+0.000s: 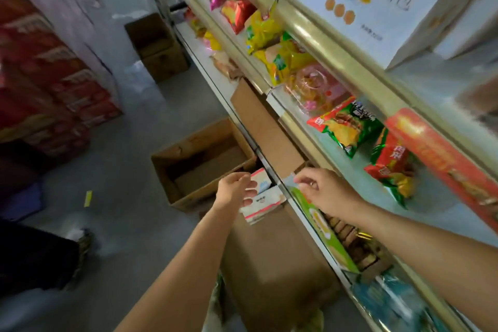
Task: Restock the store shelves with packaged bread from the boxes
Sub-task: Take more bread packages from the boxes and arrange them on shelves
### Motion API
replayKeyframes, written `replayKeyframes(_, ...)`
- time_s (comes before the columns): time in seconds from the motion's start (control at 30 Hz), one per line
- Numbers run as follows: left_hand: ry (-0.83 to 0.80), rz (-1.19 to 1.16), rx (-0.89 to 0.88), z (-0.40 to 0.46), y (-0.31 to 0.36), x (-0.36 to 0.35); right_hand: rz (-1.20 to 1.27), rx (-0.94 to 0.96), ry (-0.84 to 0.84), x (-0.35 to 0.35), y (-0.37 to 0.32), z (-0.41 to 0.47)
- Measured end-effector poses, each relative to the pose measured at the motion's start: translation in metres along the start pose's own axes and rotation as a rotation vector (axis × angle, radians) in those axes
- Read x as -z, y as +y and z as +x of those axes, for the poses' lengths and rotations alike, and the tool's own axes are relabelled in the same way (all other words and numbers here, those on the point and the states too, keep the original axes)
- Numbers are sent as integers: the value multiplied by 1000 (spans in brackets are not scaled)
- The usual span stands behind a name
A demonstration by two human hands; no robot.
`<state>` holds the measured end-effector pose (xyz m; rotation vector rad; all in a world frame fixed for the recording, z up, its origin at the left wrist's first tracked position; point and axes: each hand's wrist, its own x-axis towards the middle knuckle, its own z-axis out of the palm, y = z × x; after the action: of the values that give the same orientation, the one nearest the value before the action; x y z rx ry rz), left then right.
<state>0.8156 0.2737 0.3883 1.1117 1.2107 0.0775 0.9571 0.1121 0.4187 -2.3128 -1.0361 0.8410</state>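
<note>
My left hand (235, 190) grips several white bread packets with pink edges (265, 203) over the brown box (277, 264) that stands below the shelf. My right hand (322, 190) pinches the top corner of a green and white packet (320, 226) at the front edge of the lower shelf. An open cardboard box (199, 164) sits on the floor just beyond my left hand; its inside looks dark. Shelves (334, 43) on the right hold many bright packaged goods.
A white carton (377, 5) with printed buns stands on the top shelf. A second open box (156, 46) sits farther down the aisle. Stacked red cartons (51, 70) line the left side. A person's dark trouser leg and shoe (48, 256) are at lower left.
</note>
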Motion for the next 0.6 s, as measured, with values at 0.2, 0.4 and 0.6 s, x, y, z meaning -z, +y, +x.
replayKeyframes(0.2, -36, 154, 129, 93, -63, 13, 75, -185, -82, -96, 56, 66)
replayKeyframes(0.4, -91, 183, 322, 189, -131, 5, -60, -262, -154, -183, 124, 127)
replayKeyframes(0.6, -73, 412, 231, 251, -202, -9, -192, -203, -167, -243, 186, 169)
